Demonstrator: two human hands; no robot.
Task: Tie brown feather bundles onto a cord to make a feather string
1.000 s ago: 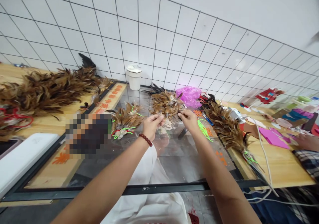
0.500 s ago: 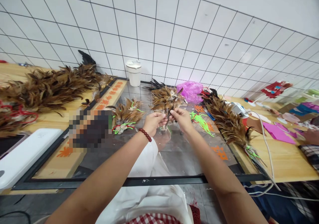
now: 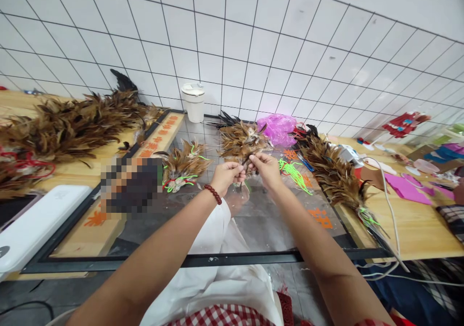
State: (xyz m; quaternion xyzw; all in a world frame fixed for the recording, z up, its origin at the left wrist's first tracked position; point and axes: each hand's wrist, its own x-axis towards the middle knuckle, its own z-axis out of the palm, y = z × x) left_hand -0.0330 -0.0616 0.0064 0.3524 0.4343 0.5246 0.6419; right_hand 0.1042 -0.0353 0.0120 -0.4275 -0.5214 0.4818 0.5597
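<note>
Over the glass tabletop (image 3: 259,229), my left hand (image 3: 225,177) and my right hand (image 3: 267,171) meet with thumbs and fingertips pinched. Between them is a slim dark feather (image 3: 248,164), partly covered by the fingers. A red bead bracelet (image 3: 213,194) circles my left wrist. Just beyond my fingers lies a pile of brown feathers (image 3: 237,140) with black tips at its back. To the left sits a smaller feather bunch (image 3: 184,160) tied with bright green and red cord. Loose green cords (image 3: 296,175) lie right of my right hand.
Long feather garlands lie at left (image 3: 65,127) and right (image 3: 329,171). A white lidded cup (image 3: 195,104) and a pink plastic bag (image 3: 278,130) stand near the gridded wall. A white power bank (image 3: 45,224) is at left; a white cable (image 3: 390,205) hangs over the right edge.
Both hands stay pinched together over the same spot, with only slight finger movement. The whole view has shifted slightly. At the far right, another person's hand has gone out of sight.
</note>
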